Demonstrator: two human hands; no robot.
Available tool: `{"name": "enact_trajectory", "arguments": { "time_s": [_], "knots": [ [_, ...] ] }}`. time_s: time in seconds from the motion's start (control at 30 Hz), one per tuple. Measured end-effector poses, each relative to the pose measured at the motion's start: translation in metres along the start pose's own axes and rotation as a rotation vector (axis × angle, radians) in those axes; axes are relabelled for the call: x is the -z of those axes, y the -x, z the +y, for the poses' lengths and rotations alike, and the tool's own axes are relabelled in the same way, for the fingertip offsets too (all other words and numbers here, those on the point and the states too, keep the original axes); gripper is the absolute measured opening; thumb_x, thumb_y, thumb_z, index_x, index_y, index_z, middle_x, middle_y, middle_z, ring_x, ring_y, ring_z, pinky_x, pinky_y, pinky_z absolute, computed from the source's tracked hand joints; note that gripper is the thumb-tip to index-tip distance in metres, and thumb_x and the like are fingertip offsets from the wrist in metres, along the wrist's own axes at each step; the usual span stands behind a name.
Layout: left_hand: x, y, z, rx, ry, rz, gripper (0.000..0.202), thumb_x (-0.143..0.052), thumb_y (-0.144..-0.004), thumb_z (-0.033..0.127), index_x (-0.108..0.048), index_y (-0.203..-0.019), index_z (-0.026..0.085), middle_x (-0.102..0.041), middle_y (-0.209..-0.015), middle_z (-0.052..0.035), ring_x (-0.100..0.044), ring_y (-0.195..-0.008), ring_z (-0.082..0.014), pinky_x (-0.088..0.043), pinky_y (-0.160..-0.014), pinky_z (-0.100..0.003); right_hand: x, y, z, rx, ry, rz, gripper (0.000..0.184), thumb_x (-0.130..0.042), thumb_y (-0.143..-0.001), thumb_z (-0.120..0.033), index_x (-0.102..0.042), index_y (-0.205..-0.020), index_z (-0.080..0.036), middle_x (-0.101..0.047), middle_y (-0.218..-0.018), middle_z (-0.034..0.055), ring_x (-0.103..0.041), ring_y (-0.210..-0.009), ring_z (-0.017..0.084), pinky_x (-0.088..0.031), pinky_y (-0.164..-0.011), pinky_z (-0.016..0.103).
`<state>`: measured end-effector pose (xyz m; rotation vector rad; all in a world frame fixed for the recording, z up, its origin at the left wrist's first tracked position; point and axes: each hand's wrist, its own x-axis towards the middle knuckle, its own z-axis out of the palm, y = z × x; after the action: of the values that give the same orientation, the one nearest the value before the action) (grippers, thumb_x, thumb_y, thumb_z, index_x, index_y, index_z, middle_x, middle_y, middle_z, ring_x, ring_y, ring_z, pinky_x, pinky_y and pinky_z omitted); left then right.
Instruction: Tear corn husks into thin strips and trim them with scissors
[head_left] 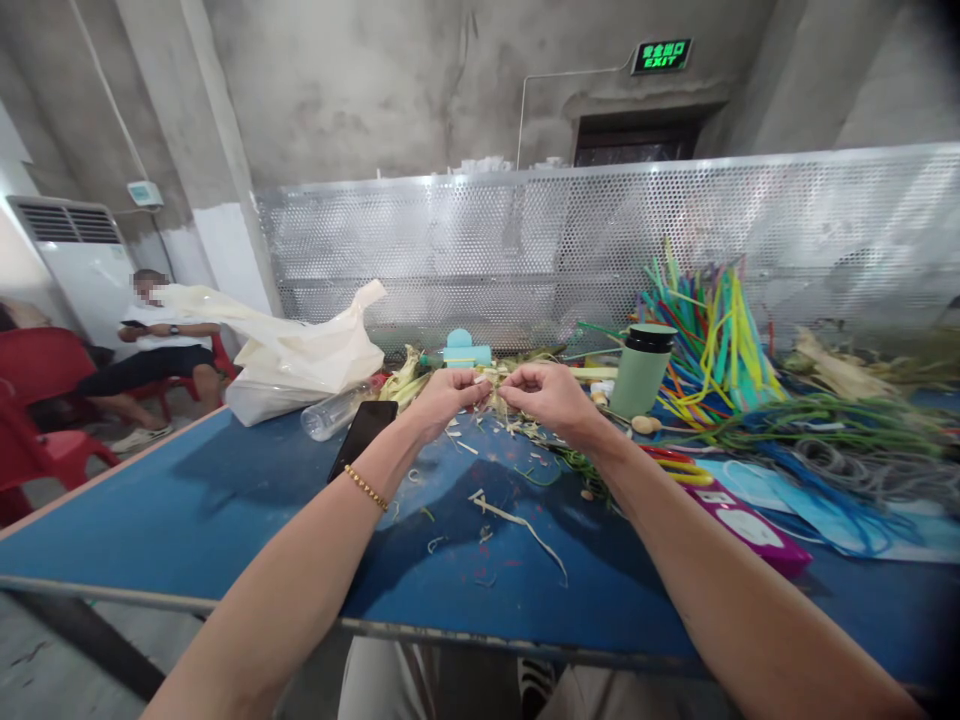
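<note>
Over the back middle of the table, my left hand [457, 395] and my right hand [547, 395] are held close together, each with its fingers pinched. Between the fingertips is a small pale piece of husk [496, 380], blurred and partly covered by the fingers. Pale scraps and strips [517, 520] litter the blue table [247, 535] beneath and in front of the hands. A black phone [363, 435] lies beside my left wrist. Near my right wrist stands a green flask with a black lid [641, 370].
On the left are a cream plastic bag [307, 350] and a clear bottle [334, 412]. Colourful strips [720, 340], green and grey cords [832, 430], a blue mask [750, 485] and a purple packet [750, 525] fill the right. A perforated metal screen [450, 230] stands behind; a person [176, 335] sits far left.
</note>
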<state>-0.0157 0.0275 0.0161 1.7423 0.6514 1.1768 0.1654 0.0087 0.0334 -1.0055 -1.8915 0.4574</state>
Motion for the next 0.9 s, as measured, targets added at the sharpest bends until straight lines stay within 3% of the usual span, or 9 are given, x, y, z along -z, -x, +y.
{"name": "enact_trajectory", "arguments": {
  "time_s": [0.1, 0.33, 0.57, 0.67, 0.83, 0.9],
  "knots": [
    [0.002, 0.001, 0.002, 0.031, 0.019, -0.015, 0.031, -0.069, -0.075, 0.039, -0.057, -0.062, 0.013, -0.054, -0.058, -0.0006, -0.043, -0.054, -0.0084, -0.031, -0.057, -0.027, 0.000, 0.000, 0.003, 0.046, 0.062, 0.011, 0.017, -0.062, -0.070, -0.030, -0.065, -0.069, -0.013, -0.060, -0.060, 0.0014, -0.050, -0.055, 0.012, -0.039, -0.052, 0.024],
    [0.001, 0.002, 0.007, 0.145, 0.164, -0.055, 0.019, -0.074, -0.066, 0.022, -0.066, -0.080, 0.013, -0.062, -0.075, -0.0036, -0.057, -0.068, -0.0118, -0.034, -0.061, -0.026, 0.002, -0.001, 0.005, 0.074, 0.107, 0.013, 0.017, -0.060, -0.071, -0.029, -0.065, -0.068, -0.013, -0.060, -0.060, 0.0018, -0.050, -0.055, 0.011, -0.038, -0.052, 0.024],
    [-0.005, -0.001, -0.004, 0.044, 0.095, 0.108, 0.032, -0.077, -0.066, 0.036, -0.057, -0.057, 0.013, -0.053, -0.055, 0.0015, -0.042, -0.053, -0.0068, -0.028, -0.056, -0.026, -0.002, 0.001, 0.001, 0.095, 0.142, -0.010, 0.021, -0.058, -0.075, -0.032, -0.067, -0.070, -0.013, -0.060, -0.058, 0.0007, -0.049, -0.054, 0.011, -0.036, -0.052, 0.023],
    [0.000, -0.003, -0.003, 0.055, 0.129, 0.154, 0.034, -0.078, -0.065, 0.037, -0.055, -0.056, 0.013, -0.054, -0.056, 0.0012, -0.042, -0.052, -0.0066, -0.028, -0.055, -0.025, 0.004, -0.002, 0.005, 0.080, 0.214, -0.006, 0.022, -0.057, -0.075, -0.032, -0.067, -0.069, -0.014, -0.062, -0.059, 0.0018, -0.051, -0.055, 0.012, -0.036, -0.055, 0.025],
    [0.009, -0.003, -0.001, 0.086, 0.057, 0.184, 0.032, -0.077, -0.065, 0.039, -0.060, -0.060, 0.012, -0.056, -0.058, -0.0006, -0.042, -0.052, -0.0066, -0.026, -0.054, -0.025, 0.016, -0.006, 0.009, -0.087, 0.413, -0.036, 0.016, -0.055, -0.072, -0.022, -0.068, -0.064, -0.015, -0.063, -0.061, 0.0043, -0.052, -0.058, 0.015, -0.036, -0.058, 0.027],
    [0.009, -0.003, -0.001, 0.099, 0.018, 0.183, 0.032, -0.077, -0.065, 0.039, -0.062, -0.061, 0.011, -0.056, -0.058, -0.0005, -0.041, -0.053, -0.0065, -0.026, -0.054, -0.025, 0.016, -0.006, 0.007, -0.075, 0.361, 0.000, 0.018, -0.054, -0.074, -0.023, -0.069, -0.067, -0.015, -0.065, -0.065, 0.0049, -0.053, -0.061, 0.015, -0.037, -0.061, 0.028]
  ]
}}
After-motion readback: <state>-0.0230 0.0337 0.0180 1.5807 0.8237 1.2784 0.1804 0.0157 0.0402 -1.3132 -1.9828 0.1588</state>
